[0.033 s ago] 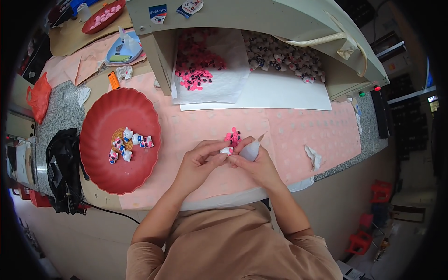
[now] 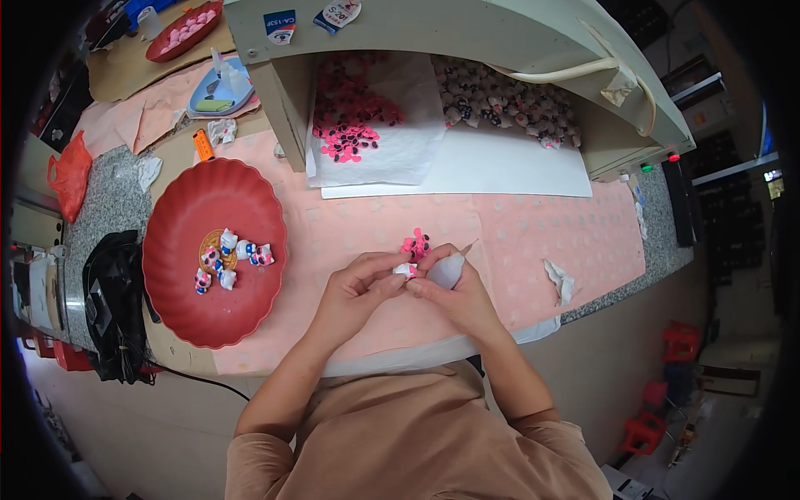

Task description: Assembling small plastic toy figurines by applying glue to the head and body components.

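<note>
My left hand [image 2: 354, 293] is closed, pinching a small white figurine [image 2: 406, 270] with pink on it between thumb and fingertips. The fingers of my right hand [image 2: 454, 293] also reach the figurine from the other side. Tucked in that same right hand is a translucent white squeeze bottle [image 2: 447, 272], its thin pointed tip directed up and to the right. Just beyond my fingertips lies a little heap of bright pink pieces [image 2: 416, 243] with dark spots. Fingers cover part of the figurine, so its details are hard to make out.
On the left stands a red scalloped bowl [image 2: 179, 292] holding several white, blue and pink figurines. A machine housing [image 2: 467, 25] arches over pink pieces and many figurines. An orange box [image 2: 203, 144], a blue tray [image 2: 200, 92] and crumpled tissue [image 2: 559, 282] lie around the pink cloth [image 2: 358, 225].
</note>
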